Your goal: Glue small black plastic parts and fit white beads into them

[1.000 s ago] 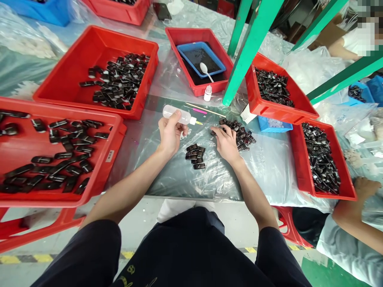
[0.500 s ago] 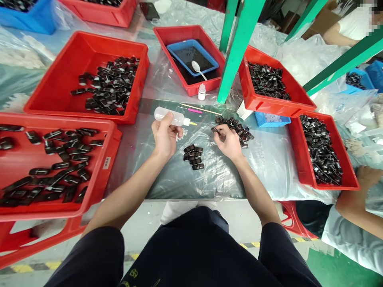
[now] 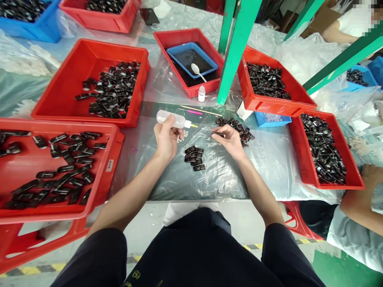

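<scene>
My left hand (image 3: 166, 137) is closed round a translucent squeeze bottle (image 3: 176, 120), whose yellowish tip points right. Thumb and fingers of my right hand (image 3: 229, 139) pinch a small black part (image 3: 218, 134), mostly hidden by the fingers. Just behind my right hand lies a loose pile of black parts (image 3: 245, 134) on the plastic-covered table. A smaller group of black parts (image 3: 194, 158) sits in rows between my forearms. Tiny clear bits (image 3: 182, 136) lie beside my left fingers. A pink stick (image 3: 195, 112) and a thin wooden stick (image 3: 206, 111) lie beyond the bottle.
Red bins of black parts stand at left (image 3: 115, 137) and right (image 3: 332, 185). Behind are a red bin (image 3: 191, 91) holding a blue tray and spoon, a small white bottle (image 3: 201, 94) and a green post (image 3: 235, 52). A person's arm (image 3: 359, 203) is at the right.
My right hand has turned a little, and the black part in it now shows less. The bottle stays in my left hand. The whole view has shifted slightly.
</scene>
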A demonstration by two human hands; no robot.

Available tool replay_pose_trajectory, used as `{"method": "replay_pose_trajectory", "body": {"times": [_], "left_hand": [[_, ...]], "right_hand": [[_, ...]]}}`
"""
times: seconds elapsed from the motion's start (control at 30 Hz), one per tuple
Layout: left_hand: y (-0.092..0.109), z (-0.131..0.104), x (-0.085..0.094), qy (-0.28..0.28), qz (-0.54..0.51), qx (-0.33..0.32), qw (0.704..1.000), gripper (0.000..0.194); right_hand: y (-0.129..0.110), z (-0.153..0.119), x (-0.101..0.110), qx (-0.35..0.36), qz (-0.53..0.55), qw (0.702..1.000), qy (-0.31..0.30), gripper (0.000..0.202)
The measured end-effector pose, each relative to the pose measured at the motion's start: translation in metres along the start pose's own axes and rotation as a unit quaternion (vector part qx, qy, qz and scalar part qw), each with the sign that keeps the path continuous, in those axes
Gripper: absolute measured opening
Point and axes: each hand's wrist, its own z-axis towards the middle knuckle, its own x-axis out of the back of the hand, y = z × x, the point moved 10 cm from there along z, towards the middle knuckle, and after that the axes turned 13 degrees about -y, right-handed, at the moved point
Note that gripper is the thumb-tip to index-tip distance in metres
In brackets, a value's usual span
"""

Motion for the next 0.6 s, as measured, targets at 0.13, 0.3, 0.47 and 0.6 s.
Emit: {"method": "replay_pose_trajectory", "body": {"times": [0.13,0.3,0.47,0.6], "left_hand": [[-0.001,0.000,-0.001,-0.007,-0.001,0.002,1.000,0.050],[0.000,0.000,-0.001,-0.008,0.020,0.007,1.000,0.046],[-0.001,0.000,-0.002,-0.008,0.030,0.020,0.999,0.044],[-0.001,-0.002,-0.002,0.002,0.026,0.024,0.999,0.044]], "right_hand": [[0.000,-0.002,-0.008,-0.034,0.066,0.997,-0.028,0.058],[-0.005,-0.002,-0.015,-0.032,0.063,0.996,-0.057,0.055],[-0.006,-0.001,-0.020,-0.013,0.018,0.998,-0.064,0.057],[0.002,-0.002,-0.025,-0.015,-0.001,0.997,-0.082,0.057]]}}
